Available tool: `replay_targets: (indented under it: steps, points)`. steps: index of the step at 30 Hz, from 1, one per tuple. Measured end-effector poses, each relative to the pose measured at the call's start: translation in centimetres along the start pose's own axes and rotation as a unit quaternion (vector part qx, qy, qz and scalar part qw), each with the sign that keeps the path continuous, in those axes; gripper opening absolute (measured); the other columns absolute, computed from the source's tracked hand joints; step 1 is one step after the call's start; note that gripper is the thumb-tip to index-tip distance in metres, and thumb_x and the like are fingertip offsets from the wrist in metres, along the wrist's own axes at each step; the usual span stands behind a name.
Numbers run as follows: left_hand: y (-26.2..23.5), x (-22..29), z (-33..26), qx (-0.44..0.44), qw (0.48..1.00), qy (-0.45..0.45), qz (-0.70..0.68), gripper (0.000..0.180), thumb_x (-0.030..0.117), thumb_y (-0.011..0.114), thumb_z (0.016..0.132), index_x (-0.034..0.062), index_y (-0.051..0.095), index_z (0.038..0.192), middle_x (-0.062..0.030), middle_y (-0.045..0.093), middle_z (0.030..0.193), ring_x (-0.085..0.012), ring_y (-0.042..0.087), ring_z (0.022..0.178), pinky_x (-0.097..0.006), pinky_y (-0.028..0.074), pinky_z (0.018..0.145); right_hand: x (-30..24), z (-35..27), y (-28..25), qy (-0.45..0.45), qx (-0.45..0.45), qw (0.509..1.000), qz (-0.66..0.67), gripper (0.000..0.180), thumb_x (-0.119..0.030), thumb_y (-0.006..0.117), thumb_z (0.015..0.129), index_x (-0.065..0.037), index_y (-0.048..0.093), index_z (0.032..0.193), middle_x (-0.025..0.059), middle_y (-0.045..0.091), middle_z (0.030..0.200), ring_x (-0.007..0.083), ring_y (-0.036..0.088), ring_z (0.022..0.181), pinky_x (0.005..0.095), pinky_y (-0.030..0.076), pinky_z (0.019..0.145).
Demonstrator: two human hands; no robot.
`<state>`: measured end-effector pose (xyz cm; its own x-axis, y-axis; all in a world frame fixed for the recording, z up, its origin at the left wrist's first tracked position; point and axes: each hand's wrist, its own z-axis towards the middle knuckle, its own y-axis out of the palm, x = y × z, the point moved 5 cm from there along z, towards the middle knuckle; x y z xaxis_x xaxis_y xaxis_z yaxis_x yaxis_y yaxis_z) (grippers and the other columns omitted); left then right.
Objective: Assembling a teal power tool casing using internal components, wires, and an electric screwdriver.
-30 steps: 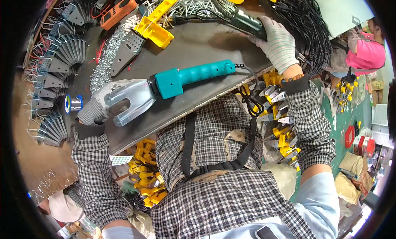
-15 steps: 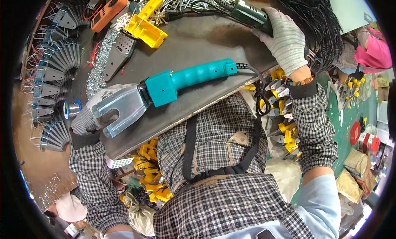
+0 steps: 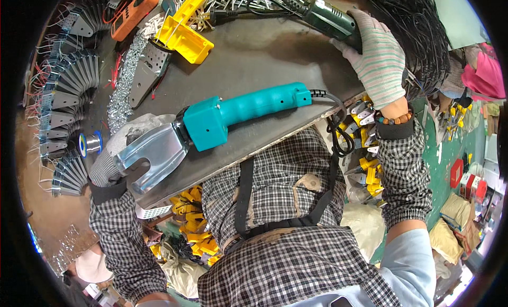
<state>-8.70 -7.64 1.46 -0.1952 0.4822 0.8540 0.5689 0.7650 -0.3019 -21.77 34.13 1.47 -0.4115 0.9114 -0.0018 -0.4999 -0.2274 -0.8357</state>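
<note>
A teal corded hand tool (image 3: 264, 105) with a forked silver metal head (image 3: 159, 156) lies slantwise along the near edge of the dark worktable. My left hand (image 3: 132, 135), in a grey knitted glove with dark stains, is at the fork and holds it from the far side. The metal covers part of its fingers. At the far right, my right hand (image 3: 382, 63), in a striped knitted glove, is beside the end of a dark green corded power tool (image 3: 330, 18). Its thumb and fingers are apart, with the thumb clear of that tool.
Loose screws (image 3: 124, 92) lie near a perforated metal plate (image 3: 145, 74). Beyond are a yellow tray (image 3: 193, 46), an orange meter (image 3: 133, 13) and white rods. A solder spool (image 3: 91, 143) and wired metal plates (image 3: 69, 74) line the left. Black cables (image 3: 410, 32) pile up at far right.
My right hand has shifted slightly right and nearer, its thumb now farther from the green power tool. The teal tool's handle end sits slightly lower and farther right in view; my left hand stays at the fork.
</note>
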Motion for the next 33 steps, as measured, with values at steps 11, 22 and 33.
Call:
replay_targets:
  steps: [11, 22, 33]
  points:
    - [-0.4, -1.9, -0.5, 0.039, 0.985, -0.107, -0.128, 0.070, 0.040, 0.086, 0.066, 0.0042, 0.061, 0.121, -0.0170, 0.057, 0.130, -0.0298, 0.055, 0.119, -0.041, 0.044, 0.102, -0.1, 0.0, 0.0, -0.001, 0.006, 1.000, 0.000, 0.058, -0.034, 0.080, 0.070, -0.014, 0.058, 0.120, 0.0091, 0.065, 0.101, 0.0292, 0.063, 0.095, 0.0403, 0.053, 0.078]
    - [0.0, -0.8, -0.1, 0.005, 0.986, -0.092, -0.139, 0.067, 0.038, 0.087, 0.066, 0.0022, 0.063, 0.117, -0.0125, 0.056, 0.128, -0.0240, 0.054, 0.119, -0.037, 0.047, 0.099, -0.1, 0.1, 0.0, 0.014, -0.015, 1.000, -0.004, 0.058, -0.032, 0.080, 0.073, -0.013, 0.059, 0.124, 0.0074, 0.066, 0.107, 0.0278, 0.064, 0.098, 0.0374, 0.052, 0.085]
    - [-6.7, -6.5, -5.5, 0.064, 0.985, -0.147, 0.064, 0.076, 0.030, 0.084, 0.076, -0.0008, 0.047, 0.136, -0.0123, 0.055, 0.133, -0.0194, 0.052, 0.121, -0.037, 0.042, 0.104, -0.3, 0.5, -0.3, 0.014, -0.016, 1.000, 0.007, 0.058, -0.032, 0.080, 0.074, -0.012, 0.059, 0.123, 0.0078, 0.067, 0.107, 0.0277, 0.064, 0.097, 0.0374, 0.053, 0.083]
